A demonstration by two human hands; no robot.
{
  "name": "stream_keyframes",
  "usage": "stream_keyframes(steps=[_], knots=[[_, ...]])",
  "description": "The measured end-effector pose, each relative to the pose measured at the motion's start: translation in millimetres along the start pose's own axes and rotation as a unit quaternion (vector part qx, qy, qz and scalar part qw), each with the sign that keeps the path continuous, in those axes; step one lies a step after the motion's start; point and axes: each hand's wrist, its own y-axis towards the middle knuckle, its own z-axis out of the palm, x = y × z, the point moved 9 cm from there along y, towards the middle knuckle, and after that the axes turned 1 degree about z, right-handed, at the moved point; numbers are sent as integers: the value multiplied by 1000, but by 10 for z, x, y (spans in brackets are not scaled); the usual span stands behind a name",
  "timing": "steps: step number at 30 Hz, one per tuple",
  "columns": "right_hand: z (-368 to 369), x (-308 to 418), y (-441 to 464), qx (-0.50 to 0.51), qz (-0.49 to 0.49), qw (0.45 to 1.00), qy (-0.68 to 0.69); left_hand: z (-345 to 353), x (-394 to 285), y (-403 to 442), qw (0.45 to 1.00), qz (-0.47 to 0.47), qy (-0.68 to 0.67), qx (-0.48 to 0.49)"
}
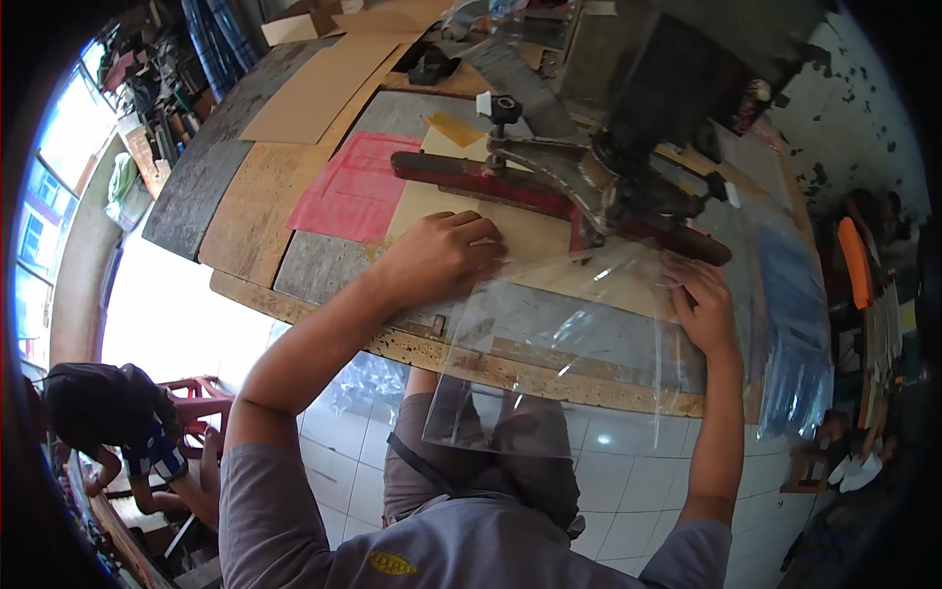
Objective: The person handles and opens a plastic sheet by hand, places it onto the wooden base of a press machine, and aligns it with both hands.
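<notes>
A clear plastic sheet (559,339) spreads between my hands and hangs over the table's front edge, above my lap. My left hand (446,253), fingers curled together, grips its far left corner. At the far right corner, my right hand (699,299) closes on the plastic, thumb and fingers pressed together. Just beyond both hands stands a metal press (608,187) with a long dark red bar (471,177). Beneath the bar lies a cream-coloured sheet (530,228). A red sheet (348,187) is on the left of it. Some of my fingertips are hidden.
Brown cardboard (324,88) lies at the table's far left. A stack of clear plastic (795,344) drapes over the right edge. The worn wooden table edge (392,346) runs before me. Another person (128,432) sits low at the left, near a red stool (201,398).
</notes>
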Motion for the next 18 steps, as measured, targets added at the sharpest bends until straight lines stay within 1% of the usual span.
stream_keyframes(steps=[4, 7, 10, 14, 15, 18], knots=[[-82, 18, -88, -26, 3, 1000, 18, -58, -82, -16, 998, 48, 22, -15], [-139, 126, -118, -42, -11, 999, 17, -71, -140, -40, 997, 53, 42, -26], [-127, 115, -179, -40, 5, 999, 24, -82, -172, -71, 996, 50, 61, -28], [-119, 120, -282, -6, 45, 998, 35, -104, -139, -124, 999, 6, 39, -25], [-42, 72, -339, 27, 66, 995, 73, -94, -124, -139, 999, -1, 32, -27], [67, 8, -503, 0, 67, 996, 57, -156, -128, -172, 999, -42, 3, -24]])
